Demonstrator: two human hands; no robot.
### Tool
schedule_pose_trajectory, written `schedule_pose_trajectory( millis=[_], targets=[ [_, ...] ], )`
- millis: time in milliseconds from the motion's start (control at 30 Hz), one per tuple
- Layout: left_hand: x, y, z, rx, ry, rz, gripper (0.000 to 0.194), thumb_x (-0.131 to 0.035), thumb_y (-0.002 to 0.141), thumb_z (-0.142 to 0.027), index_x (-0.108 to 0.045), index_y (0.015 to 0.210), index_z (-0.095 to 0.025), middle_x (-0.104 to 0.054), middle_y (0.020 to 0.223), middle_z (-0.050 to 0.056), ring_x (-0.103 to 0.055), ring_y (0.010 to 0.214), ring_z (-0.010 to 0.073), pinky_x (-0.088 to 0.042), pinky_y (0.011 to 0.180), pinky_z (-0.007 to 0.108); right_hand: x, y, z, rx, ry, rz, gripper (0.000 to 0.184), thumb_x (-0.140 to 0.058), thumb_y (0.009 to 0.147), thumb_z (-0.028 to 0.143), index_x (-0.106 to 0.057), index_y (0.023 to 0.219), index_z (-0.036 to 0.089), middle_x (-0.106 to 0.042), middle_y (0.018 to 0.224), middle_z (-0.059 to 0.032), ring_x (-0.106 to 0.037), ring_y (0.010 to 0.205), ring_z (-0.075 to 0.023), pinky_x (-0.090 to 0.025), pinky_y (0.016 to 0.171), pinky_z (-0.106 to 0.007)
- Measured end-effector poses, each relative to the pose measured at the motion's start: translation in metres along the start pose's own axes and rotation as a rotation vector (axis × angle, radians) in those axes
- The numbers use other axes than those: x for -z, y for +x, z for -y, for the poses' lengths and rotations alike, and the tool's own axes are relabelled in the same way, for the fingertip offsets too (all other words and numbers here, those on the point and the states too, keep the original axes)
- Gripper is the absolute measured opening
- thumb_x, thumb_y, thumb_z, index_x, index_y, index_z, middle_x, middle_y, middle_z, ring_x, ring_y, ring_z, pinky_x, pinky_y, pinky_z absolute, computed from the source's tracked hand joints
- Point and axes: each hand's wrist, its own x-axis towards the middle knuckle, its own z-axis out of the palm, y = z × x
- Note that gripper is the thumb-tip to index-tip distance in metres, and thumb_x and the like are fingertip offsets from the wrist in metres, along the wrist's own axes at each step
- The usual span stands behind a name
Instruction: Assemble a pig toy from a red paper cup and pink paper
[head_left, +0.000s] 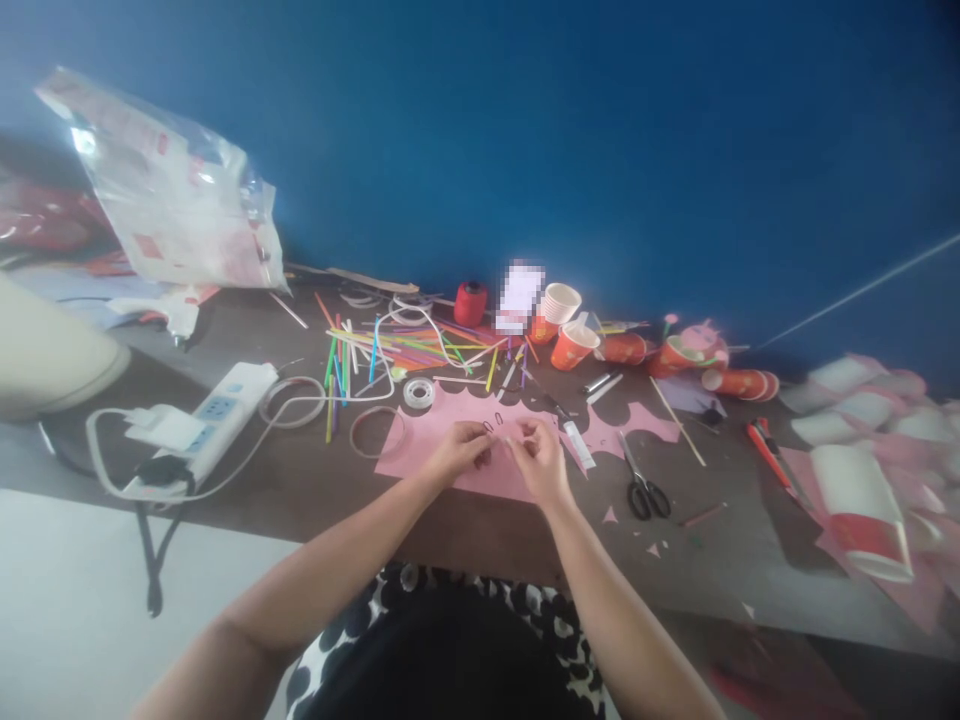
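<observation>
Containers first. Toward the back of the surface (727, 470) we note a stack of nested paper cups (561, 300), mouths up. Just in front of it stands a red paper cup (574, 346) with something pale at its mouth, too blurred to identify. To the right, an orange-red cup (622, 348) lies on its side; farther along, a patterned paper cup (739, 384) also lies down. At the far right, a large white cup with a red band (862, 515) lies tilted beside a heap of pale cup-like pieces (862, 410). At the back left we record a clear plastic bag (195, 200) with white and reddish contents, not distinguishable.

Hands: both forearms reach forward from the near edge and converge over the pink sheet (450, 405), which lies on the surface directly before the person. The left hand (466, 447) has its thumb and fingers drawn together, near two small dark loops (493, 422) above the sheet. The right hand (541, 462) faces it, fingers bent and fingertips close together. A small pale spot shows between the hands; we cannot tell whether either grasps it. Black-handled scissors (646, 490) lie to the right of the sheet.
</observation>
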Motion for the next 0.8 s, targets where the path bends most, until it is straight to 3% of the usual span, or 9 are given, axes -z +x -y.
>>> schedule_pose_trajectory(
  millis=[67, 133, 200, 333, 800],
  targets=[
    [0.0, 0.001, 0.0, 0.006, -0.014, -0.001, 0.029, -0.06, 0.071, -0.038, -0.057, 0.06, -0.012, -0.053, 0.046, -0.001, -0.047, 0.04, 0.0078, -0.038, 0.042, 0.019, 0.002, -0.004, 0.004, 0.221, -0.234, -0.114, 0.02, -0.059, 0.078, 0.028, -0.058, 0.096, 0.018, -0.056, 0.086, -0.0051, -0.049, 0.062, -0.0126, -0.046, 0.064, -0.03],
    [0.001, 0.001, -0.001, 0.011, -0.024, -0.007, 0.028, -0.061, 0.071, -0.038, -0.06, 0.064, -0.011, -0.053, 0.046, -0.001, -0.047, 0.04, 0.0074, -0.037, 0.042, 0.019, 0.004, -0.008, 0.009, 0.365, -0.388, -0.119, 0.011, -0.054, 0.082, 0.023, -0.06, 0.09, 0.019, -0.054, 0.087, -0.0061, -0.052, 0.072, -0.0159, -0.047, 0.073, -0.033],
    [0.001, 0.001, -0.001, 0.013, -0.033, -0.012, 0.028, -0.061, 0.072, -0.038, -0.061, 0.066, -0.011, -0.054, 0.046, -0.001, -0.046, 0.039, 0.0067, -0.036, 0.041, 0.018, 0.005, -0.011, 0.012, 0.422, -0.45, -0.083, 0.011, -0.051, 0.084, 0.019, -0.062, 0.087, 0.02, -0.054, 0.085, -0.0061, -0.053, 0.08, -0.0178, -0.047, 0.075, -0.032],
    [0.001, 0.001, -0.001, 0.011, -0.047, -0.001, 0.027, -0.062, 0.071, -0.037, -0.061, 0.065, -0.011, -0.053, 0.047, -0.001, -0.046, 0.04, 0.0065, -0.035, 0.041, 0.018, 0.004, -0.011, 0.013, 0.426, -0.462, -0.063, 0.018, -0.05, 0.084, 0.016, -0.061, 0.097, 0.02, -0.057, 0.088, -0.0068, -0.055, 0.082, -0.0178, -0.048, 0.074, -0.031],
    [-0.002, 0.001, 0.0, 0.007, -0.1, 0.018, 0.031, -0.064, 0.072, -0.042, -0.06, 0.071, -0.01, -0.058, 0.055, 0.002, -0.054, 0.046, 0.0091, -0.041, 0.042, 0.018, 0.002, -0.009, 0.008, 0.442, -0.542, -0.021, 0.01, -0.05, 0.086, 0.017, -0.058, 0.091, 0.019, -0.06, 0.085, -0.0058, -0.058, 0.077, -0.0159, -0.046, 0.068, -0.026]
  ],
)
